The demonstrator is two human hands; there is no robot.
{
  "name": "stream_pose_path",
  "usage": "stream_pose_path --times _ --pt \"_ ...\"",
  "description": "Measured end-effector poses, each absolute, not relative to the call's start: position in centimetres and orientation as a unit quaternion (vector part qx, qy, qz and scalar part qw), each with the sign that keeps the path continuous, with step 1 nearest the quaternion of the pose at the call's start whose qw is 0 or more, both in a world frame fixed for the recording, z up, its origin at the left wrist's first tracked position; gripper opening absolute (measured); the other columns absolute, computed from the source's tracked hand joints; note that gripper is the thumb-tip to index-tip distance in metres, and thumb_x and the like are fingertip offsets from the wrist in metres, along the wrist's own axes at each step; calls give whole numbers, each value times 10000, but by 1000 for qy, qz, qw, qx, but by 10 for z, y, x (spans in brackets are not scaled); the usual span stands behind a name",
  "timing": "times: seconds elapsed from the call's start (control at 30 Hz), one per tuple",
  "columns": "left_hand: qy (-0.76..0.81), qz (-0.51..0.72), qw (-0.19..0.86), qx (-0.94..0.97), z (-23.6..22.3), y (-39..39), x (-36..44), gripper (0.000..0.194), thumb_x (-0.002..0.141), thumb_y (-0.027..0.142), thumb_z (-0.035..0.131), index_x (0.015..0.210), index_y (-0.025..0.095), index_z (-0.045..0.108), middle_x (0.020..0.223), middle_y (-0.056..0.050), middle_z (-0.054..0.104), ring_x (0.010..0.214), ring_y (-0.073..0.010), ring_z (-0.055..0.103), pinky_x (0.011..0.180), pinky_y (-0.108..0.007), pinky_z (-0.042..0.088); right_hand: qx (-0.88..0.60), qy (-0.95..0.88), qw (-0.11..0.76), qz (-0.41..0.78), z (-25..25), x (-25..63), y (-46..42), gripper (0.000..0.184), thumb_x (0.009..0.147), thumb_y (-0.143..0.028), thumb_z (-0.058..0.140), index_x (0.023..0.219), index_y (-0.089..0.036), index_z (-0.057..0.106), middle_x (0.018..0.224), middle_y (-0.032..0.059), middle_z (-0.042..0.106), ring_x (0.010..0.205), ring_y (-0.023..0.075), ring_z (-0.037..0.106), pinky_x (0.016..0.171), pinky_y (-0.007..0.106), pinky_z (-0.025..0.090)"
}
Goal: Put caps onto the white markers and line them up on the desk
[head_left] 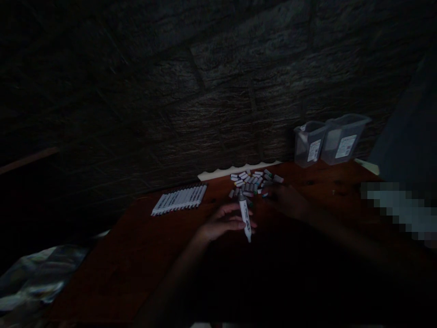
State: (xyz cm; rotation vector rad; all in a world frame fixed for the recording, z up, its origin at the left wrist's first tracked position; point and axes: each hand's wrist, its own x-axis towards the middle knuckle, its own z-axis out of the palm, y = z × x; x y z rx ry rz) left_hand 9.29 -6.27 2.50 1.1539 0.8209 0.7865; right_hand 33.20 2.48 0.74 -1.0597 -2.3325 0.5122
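My left hand [225, 222] is closed around a white marker [246, 218], which stands nearly upright with its grey end up and its narrow white tip down. On the table just beyond lies a loose pile of small marker caps [251, 187], whitish with coloured ends. At the right side of this pile, my right hand [287, 198] has its fingers bent round a small cap with a blue end [265, 194]. Dim light blurs its fingertips. To the left, several white markers [179, 199] lie side by side in a neat row.
Two clear plastic bins [341, 139] with white labels stand at the back right of the brown wooden table [129, 255]. Behind the caps, a wavy white strip [235, 171] runs along the stone-patterned wall [221, 100]. Crumpled clear plastic [44, 273] lies at the lower left.
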Motion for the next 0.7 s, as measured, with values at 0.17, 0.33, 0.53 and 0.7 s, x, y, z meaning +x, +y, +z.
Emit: stream_pose_path --times 0.17,0.33,0.53,0.7 --pt "361 354 689 518 25 -62 92 402 723 245 794 1084 134 658 906 -118 752 810 -242 729 821 -395 549 -401 -857 254 201 9 332 24 198 853 -214 544 931 -237 724 873 35 726 741 180 667 651 279 474" --pt "336 352 701 521 26 -61 94 365 735 254 783 1057 130 665 904 -117 752 819 -251 729 803 -394 553 -403 -855 257 202 7 332 25 202 856 -218 531 919 -245 721 875 28 731 752 181 673 655 275 473" --pt "326 380 711 493 30 -61 102 304 772 241 748 1039 123 660 898 -107 746 807 -241 723 800 -389 546 -389 -859 264 205 9 333 25 176 861 -234 556 934 -234 716 910 39 730 793 187 669 680 274 476" --pt "327 447 679 483 30 -58 103 269 796 221 719 1049 143 671 924 -86 727 880 -219 701 826 -344 531 -401 -864 244 180 10 334 26 192 871 -270 562 976 -216 713 934 50 731 814 196 669 723 284 478"
